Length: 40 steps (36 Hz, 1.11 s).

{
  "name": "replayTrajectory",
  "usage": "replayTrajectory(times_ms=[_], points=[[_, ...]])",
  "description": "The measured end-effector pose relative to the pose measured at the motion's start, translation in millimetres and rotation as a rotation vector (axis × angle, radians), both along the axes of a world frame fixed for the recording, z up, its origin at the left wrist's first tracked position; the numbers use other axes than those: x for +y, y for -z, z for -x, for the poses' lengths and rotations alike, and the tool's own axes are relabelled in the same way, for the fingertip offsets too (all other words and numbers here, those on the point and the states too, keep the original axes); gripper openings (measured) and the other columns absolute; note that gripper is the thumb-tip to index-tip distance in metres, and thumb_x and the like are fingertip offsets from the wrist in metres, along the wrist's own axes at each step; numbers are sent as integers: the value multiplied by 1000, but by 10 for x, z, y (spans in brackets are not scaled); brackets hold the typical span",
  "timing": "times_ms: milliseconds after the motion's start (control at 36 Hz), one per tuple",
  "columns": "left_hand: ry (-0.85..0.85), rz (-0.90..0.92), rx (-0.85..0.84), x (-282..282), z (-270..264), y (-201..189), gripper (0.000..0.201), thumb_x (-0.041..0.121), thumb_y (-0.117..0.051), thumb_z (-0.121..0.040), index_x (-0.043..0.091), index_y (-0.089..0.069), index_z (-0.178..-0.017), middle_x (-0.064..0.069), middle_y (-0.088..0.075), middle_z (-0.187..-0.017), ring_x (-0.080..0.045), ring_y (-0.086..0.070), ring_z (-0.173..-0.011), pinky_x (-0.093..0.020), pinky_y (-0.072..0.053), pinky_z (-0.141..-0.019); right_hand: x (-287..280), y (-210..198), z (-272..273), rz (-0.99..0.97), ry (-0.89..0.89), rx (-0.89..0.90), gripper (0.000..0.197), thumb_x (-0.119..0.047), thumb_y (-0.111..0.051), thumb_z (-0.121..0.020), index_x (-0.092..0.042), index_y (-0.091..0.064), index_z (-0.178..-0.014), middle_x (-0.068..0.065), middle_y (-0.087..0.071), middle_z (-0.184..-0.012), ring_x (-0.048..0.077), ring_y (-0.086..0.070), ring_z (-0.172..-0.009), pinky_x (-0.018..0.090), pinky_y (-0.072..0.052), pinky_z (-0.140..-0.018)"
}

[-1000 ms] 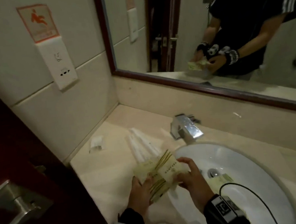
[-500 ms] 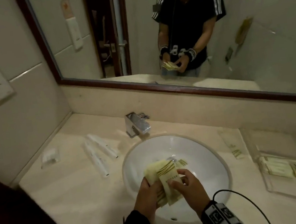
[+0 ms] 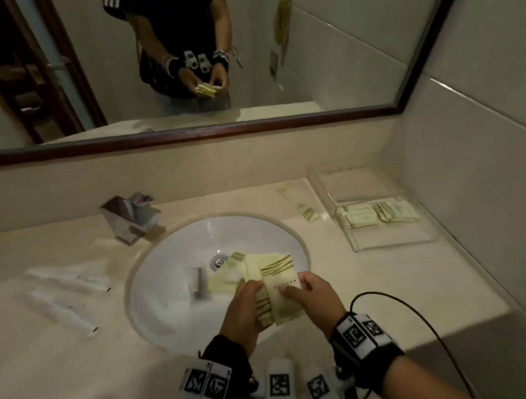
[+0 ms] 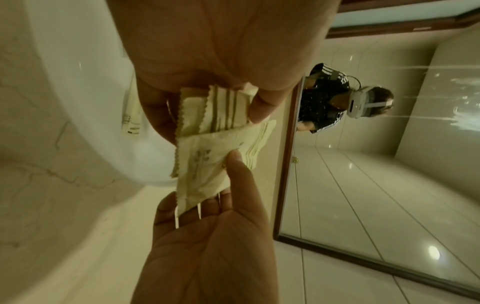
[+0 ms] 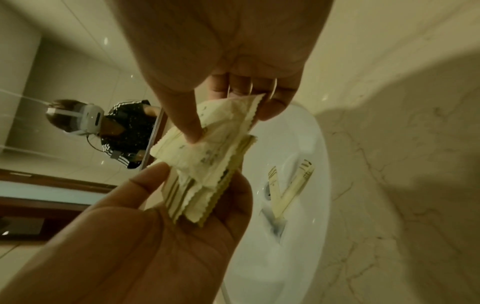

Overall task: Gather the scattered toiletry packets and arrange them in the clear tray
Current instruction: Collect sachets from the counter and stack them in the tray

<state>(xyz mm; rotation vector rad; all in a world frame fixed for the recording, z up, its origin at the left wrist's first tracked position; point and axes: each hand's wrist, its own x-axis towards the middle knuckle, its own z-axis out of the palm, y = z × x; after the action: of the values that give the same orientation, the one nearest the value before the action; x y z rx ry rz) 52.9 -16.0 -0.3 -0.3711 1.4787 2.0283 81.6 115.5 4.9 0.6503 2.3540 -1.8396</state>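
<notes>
Stack of packets (image 3: 274,286) held over the near side of the sink (image 3: 167,299), between both hands. Left hand (image 3: 240,314) grips the stack's lower left edge, fingers curled under, thumb on top; right hand (image 3: 314,294) pinches the top packet by thumb and fingers. Thin sachets with serrated ends: look light, floppy and slick, so likely to fan out or slip; best to pinch flat across the middle of the stack, not by the corners. More packets lie in the sink bowl (image 3: 223,279) near the drain. One loose packet (image 3: 307,212) lies on the desk (image 3: 77,374) just left of the clear tray (image 3: 394,242), far right, which already holds a few packets (image 3: 379,213). White tubes (image 3: 66,292) on the desk at left.

Versus earlier frames: the view has swung right, the tray now shows whole, and the stack has moved from left of the sink to over it.
</notes>
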Motion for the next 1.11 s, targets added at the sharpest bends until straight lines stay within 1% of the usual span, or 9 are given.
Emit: replayTrajectory(times_ms=[111, 222, 417, 528, 611, 694, 917, 1055, 1111], points=[[63, -9, 42, 181, -42, -32, 17, 18, -39, -96, 20, -54, -101, -9, -66, -96, -23, -61, -79, -30, -49, -65, 166, 44, -96, 39, 62, -18, 10, -19, -70, -81, -19, -60, -79, 0, -63, -78, 20, -61, -79, 41, -53, -79], [109, -3, 61, 371, -76, -58, 15, 18, -41, -96, 22, -53, -105, -14, -63, -106, -27, -60, -87, -34, -49, -69, 355, 46, -161, 83, 109, -30, 32, -32, -72, -68, -8, -64, -88, 16, -69, -91, 31, -64, -84, 49, -53, -83], [153, 18, 124, 842, -44, -114, 20, 20, -50, -94, 34, -53, -109, -10, -63, -115, -27, -58, -97, -36, -47, -76, 816, -31, -168, 237, 156, -2, 28, -7, -64, -85, 2, -58, -111, 21, -66, -103, 31, -63, -93, 50, -53, -88], [147, -4, 106, 1270, 4, -105, 25, 23, -49, -95, 28, -50, -119, -10, -63, -115, -25, -60, -94, -31, -50, -67, 1226, 17, -113, 211, 182, -23, 27, -9, -67, -83, -1, -61, -108, 23, -67, -108, 38, -64, -100, 52, -53, -89], [143, -73, -6, 1643, 35, -64, 44, 43, -43, -91, 17, -58, -123, -18, -64, -120, -33, -59, -103, -41, -50, -83, 1587, 61, -67, 187, 201, -23, 21, -11, -70, -80, -8, -62, -99, 22, -68, -106, 37, -65, -99, 52, -53, -89], [109, -109, -102, 2004, 67, -2, 56, 46, -31, -92, 11, -65, -120, -20, -64, -122, -35, -59, -106, -44, -46, -91, 1940, 88, -25, 205, 240, -31, 31, -10, -71, -78, -5, -57, -106, 17, -67, -107, 33, -64, -100, 48, -54, -89], [8, 2, 42, 2704, 158, 43, 25, 27, -36, -100, 25, -48, -122, -12, -64, -114, -31, -62, -99, -41, -55, -75, 2626, 184, 77, 286, 153, -55, 31, -6, -66, -82, -4, -59, -111, 13, -69, -108, 30, -65, -99, 42, -55, -86], [-45, 40, 62, 2894, 258, 134, 27, 21, -45, -97, 24, -48, -124, -11, -66, -114, -34, -64, -103, -45, -57, -75, 2839, 289, 169, 292, 138, -71, 26, -6, -69, -80, -3, -62, -105, 15, -70, -104, 29, -67, -92, 39, -57, -76], [-61, 32, 69, 2945, 310, 149, 27, 17, -46, -97, 21, -50, -123, -15, -67, -115, -35, -65, -99, -35, -56, -62, 2886, 340, 220, 314, 152, -91, 26, -5, -70, -79, -2, -61, -103, 16, -70, -102, 28, -67, -88, 39, -57, -73]])
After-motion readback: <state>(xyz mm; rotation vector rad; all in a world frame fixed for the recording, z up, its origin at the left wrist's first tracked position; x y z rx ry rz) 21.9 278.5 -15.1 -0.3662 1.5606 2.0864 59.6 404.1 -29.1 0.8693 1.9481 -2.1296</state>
